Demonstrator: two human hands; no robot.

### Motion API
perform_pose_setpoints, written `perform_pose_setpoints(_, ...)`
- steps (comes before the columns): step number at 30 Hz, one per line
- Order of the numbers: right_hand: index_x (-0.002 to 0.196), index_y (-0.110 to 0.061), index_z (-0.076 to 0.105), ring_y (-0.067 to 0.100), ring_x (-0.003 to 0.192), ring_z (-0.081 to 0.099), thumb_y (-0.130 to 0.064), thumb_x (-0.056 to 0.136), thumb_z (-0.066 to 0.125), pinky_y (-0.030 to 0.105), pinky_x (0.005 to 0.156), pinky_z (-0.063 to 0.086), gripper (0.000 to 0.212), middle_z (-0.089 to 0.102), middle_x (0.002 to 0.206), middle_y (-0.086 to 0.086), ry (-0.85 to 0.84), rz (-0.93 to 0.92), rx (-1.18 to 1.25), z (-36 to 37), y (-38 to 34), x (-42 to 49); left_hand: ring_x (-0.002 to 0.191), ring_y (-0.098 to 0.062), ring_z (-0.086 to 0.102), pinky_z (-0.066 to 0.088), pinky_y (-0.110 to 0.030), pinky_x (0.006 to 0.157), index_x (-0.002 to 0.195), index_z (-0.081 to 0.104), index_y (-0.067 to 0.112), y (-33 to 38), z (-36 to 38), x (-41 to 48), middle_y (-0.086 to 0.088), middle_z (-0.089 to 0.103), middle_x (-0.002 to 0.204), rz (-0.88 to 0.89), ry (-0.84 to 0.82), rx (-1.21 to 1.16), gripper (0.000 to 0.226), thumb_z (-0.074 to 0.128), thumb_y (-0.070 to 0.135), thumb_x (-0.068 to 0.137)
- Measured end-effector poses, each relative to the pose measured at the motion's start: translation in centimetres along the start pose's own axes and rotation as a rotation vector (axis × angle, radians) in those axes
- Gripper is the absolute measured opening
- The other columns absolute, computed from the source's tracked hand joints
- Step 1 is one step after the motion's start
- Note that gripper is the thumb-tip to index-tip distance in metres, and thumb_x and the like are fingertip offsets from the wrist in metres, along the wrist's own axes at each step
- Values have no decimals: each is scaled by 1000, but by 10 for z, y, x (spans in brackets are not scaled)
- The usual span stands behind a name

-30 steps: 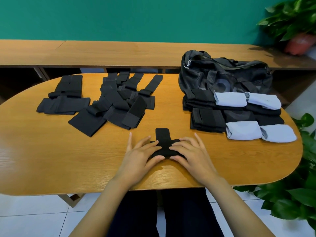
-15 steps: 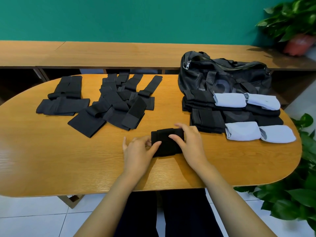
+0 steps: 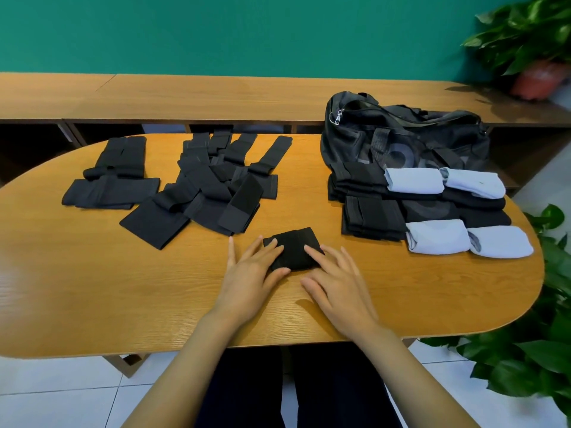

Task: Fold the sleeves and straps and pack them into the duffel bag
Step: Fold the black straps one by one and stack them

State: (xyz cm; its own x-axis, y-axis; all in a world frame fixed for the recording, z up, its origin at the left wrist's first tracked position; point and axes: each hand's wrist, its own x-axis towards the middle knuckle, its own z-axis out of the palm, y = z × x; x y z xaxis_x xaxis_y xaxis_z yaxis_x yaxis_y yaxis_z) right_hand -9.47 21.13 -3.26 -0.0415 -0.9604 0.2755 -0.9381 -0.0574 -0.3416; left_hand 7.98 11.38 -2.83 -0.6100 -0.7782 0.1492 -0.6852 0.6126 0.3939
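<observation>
— Grip?
— Flat, fingers spread: left hand (image 3: 250, 281) and right hand (image 3: 340, 288) pressing the folded strap (image 3: 295, 245) onto the table (image 3: 92, 288), near the front edge.
— Handling?
— Likely light, soft, springy; best pinched across both folded edges. Beyond: unfolded pile (image 3: 204, 196) left, folded stack (image 3: 370, 217) right, duffel bag (image 3: 401, 140) behind.

L hand (image 3: 250, 279) + R hand (image 3: 336, 284) flat, pressing folded black strap (image 3: 293, 247) | table (image 3: 92, 288) | duffel bag (image 3: 401, 143) far-right | unfolded straps (image 3: 210, 186) far-left
</observation>
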Motion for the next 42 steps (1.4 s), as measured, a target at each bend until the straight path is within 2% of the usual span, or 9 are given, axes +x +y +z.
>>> perform_pose_setpoints(5,134,-18,57,18,151,4,-61,97,14,46,121,-3,71,17,163,-6,-143,-73,-251,7,-3,6,148,-7,15,-19,-43,118,147,41,29,3,7,1,10,39,153,-29,83,-98,62,26,60,95)
perform_pose_setpoints(11,131,-10,59,21,150,13,-57,98,18,53,121,8,71,17,163,0,-6,-18,-391,-4,0,26,146,1,5,-15,-35,119,152,31,25,-5,12,-1,9,29,157,-157,282,-310,69,17,62,96)
perform_pose_setpoints(15,129,-7,58,22,151,9,-55,100,24,52,119,-4,66,14,164,2,103,148,-440,-32,31,37,143,5,7,-18,-25,116,151,34,23,-5,12,-1,7,33,156,-171,282,-328,70,16,62,96)
perform_pose_setpoints(21,134,-6,54,23,151,10,-57,96,14,52,119,-7,75,14,164,3,37,297,-482,-46,79,26,144,1,8,-14,-35,120,151,34,20,-5,13,1,5,35,155,-163,241,-314,65,20,59,101)
perform_pose_setpoints(26,145,-15,42,17,150,16,-62,92,10,46,116,-17,78,14,164,2,-2,315,-383,-49,86,24,145,-2,14,-14,-34,120,149,37,20,-5,14,1,3,39,152,-159,234,-313,75,13,65,94)
perform_pose_setpoints(29,135,-22,48,18,148,23,-61,95,20,48,117,-16,62,25,161,5,13,303,-291,-52,84,24,146,-7,18,-14,-35,120,148,40,19,-5,13,1,2,41,151,-170,229,-306,76,12,65,95)
perform_pose_setpoints(31,128,-24,50,21,149,19,-58,97,26,48,116,-15,51,26,160,6,2,293,-271,-53,83,25,146,-7,19,-14,-34,120,147,41,19,-5,13,1,2,42,150,-171,232,-301,78,11,66,92)
perform_pose_setpoints(35,128,-23,52,22,151,9,-59,95,24,47,119,-10,57,24,161,5,54,231,-257,-46,73,26,146,-7,20,-15,-35,119,145,45,19,-5,13,1,2,44,148,-167,248,-320,78,11,65,92)
perform_pose_setpoints(42,137,-23,49,13,150,6,-51,100,33,41,122,-7,50,24,161,-2,7,74,-143,-13,23,33,142,-6,24,-12,-39,120,136,53,19,-4,7,0,3,51,142,-147,354,-351,52,27,45,100)
